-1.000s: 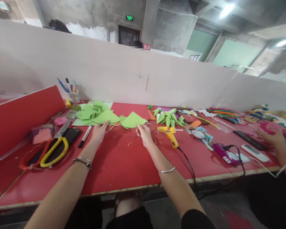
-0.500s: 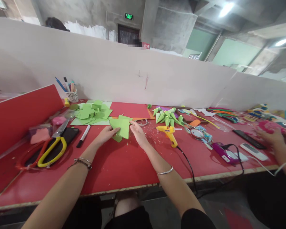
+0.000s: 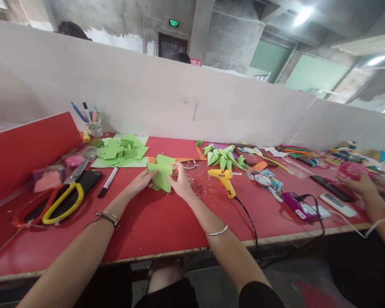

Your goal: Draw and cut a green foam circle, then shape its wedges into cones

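Observation:
A piece of light green paper is held between my two hands above the red table. My left hand pinches its left edge, and my right hand grips the right edge with thumb and fingers. More green paper lies just under and behind the held piece. To the left is a loose pile of green paper pieces on pale sheets. Several small green paper cones lie in a cluster to the right, behind a yellow hot glue gun.
Large scissors lie on a black phone at the left, with a marker beside them. A pen cup stands by the white partition. At right are a purple power socket and a co-worker's hand holding something pink.
My left hand has moved from the pile towards the middle. The green paper came nearer me, and my right hand now grips its right edge.

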The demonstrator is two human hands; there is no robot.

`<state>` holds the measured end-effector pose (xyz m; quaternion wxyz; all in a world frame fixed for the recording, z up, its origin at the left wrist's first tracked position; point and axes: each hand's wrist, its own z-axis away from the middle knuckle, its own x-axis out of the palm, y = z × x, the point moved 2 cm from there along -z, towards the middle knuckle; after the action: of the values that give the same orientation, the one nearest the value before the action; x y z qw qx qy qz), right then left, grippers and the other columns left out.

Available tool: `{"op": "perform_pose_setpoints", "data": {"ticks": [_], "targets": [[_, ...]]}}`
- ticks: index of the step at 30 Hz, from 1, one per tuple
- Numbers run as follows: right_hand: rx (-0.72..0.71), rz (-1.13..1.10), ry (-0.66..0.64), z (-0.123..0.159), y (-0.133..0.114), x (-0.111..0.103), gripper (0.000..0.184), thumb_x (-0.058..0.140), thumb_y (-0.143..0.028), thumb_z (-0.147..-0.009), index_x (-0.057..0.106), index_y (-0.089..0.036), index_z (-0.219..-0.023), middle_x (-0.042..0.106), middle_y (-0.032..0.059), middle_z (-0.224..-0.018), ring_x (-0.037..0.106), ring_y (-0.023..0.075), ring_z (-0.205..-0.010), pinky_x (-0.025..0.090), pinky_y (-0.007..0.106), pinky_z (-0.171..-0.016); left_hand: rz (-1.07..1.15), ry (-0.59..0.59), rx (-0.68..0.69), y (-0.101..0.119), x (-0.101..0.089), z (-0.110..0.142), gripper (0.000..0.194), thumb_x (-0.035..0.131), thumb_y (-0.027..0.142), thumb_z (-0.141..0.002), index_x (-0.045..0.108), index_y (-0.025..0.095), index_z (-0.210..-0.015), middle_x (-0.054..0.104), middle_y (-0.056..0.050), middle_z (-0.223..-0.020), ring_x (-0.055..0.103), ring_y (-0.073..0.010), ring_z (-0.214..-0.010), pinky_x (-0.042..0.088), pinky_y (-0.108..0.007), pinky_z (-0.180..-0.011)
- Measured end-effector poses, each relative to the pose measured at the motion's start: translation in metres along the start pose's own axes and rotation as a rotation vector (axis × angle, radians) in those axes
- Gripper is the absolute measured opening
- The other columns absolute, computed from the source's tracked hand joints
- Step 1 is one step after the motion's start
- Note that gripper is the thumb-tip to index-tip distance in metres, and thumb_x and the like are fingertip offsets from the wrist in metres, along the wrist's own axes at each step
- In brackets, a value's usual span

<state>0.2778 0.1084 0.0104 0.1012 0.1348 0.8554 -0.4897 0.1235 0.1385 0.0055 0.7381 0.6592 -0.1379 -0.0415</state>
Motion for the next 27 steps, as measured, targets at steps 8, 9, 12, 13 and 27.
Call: {"op": "perform_pose_setpoints", "data": {"ticks": [8, 9, 12, 13, 27], "targets": [[-0.305, 0.525, -0.165, 0.005, -0.022, -0.005, 0.029, 0.059, -0.028, -0.072, 0.052, -0.021, -0.099, 0.042, 0.0083, -0.103, 0.044, 0.021, -0.095, 0.041, 0.035, -0.081, 0.146, -0.067, 0.012, 0.001, 0.01, 0.002, 0.024, 0.065, 0.035, -0.06, 0.062, 0.015, -0.074, 0.065, -0.006, -0.072, 0.059, -0.0168, -0.068, 0.048, -0.028, -0.065], [-0.315, 0.553, -0.202, 0.005, -0.022, -0.005, 0.024, 0.056, -0.026, -0.075, 0.054, -0.021, -0.098, 0.043, 0.0082, -0.102, 0.045, 0.0202, -0.093, 0.041, 0.034, -0.08, 0.155, -0.101, 0.001, 0.002, 0.013, 0.004, 0.025, 0.065, 0.036, -0.061, 0.062, 0.016, -0.075, 0.065, -0.007, -0.074, 0.06, -0.0172, -0.07, 0.048, -0.029, -0.066], [-0.348, 0.59, -0.244, 0.004, -0.021, -0.004, 0.018, 0.044, -0.018, -0.081, 0.057, -0.019, -0.094, 0.049, 0.0076, -0.095, 0.048, 0.0183, -0.088, 0.041, 0.031, -0.078, 0.167, -0.199, -0.028, 0.005, 0.019, 0.008, 0.031, 0.061, 0.046, -0.064, 0.062, 0.018, -0.077, 0.065, -0.008, -0.078, 0.06, -0.0186, -0.072, 0.047, -0.032, -0.068], [-0.354, 0.596, -0.245, 0.004, -0.02, -0.004, 0.019, 0.043, -0.018, -0.082, 0.056, -0.019, -0.095, 0.05, 0.0075, -0.093, 0.048, 0.0184, -0.088, 0.041, 0.031, -0.077, 0.166, -0.221, -0.033, 0.005, 0.019, 0.008, 0.034, 0.059, 0.049, -0.064, 0.063, 0.018, -0.077, 0.064, -0.008, -0.079, 0.06, -0.0192, -0.073, 0.047, -0.032, -0.069], [-0.399, 0.797, -0.158, 0.001, -0.025, -0.007, 0.041, 0.046, -0.018, -0.08, 0.041, -0.013, -0.12, 0.053, 0.0113, -0.104, 0.049, 0.0235, -0.096, 0.041, 0.034, -0.081, 0.24, -0.723, -0.062, 0.007, 0.014, 0.015, 0.069, 0.023, 0.067, -0.075, 0.054, 0.019, -0.113, 0.051, -0.008, -0.121, 0.04, -0.0283, -0.114, 0.028, -0.042, -0.094]]}}
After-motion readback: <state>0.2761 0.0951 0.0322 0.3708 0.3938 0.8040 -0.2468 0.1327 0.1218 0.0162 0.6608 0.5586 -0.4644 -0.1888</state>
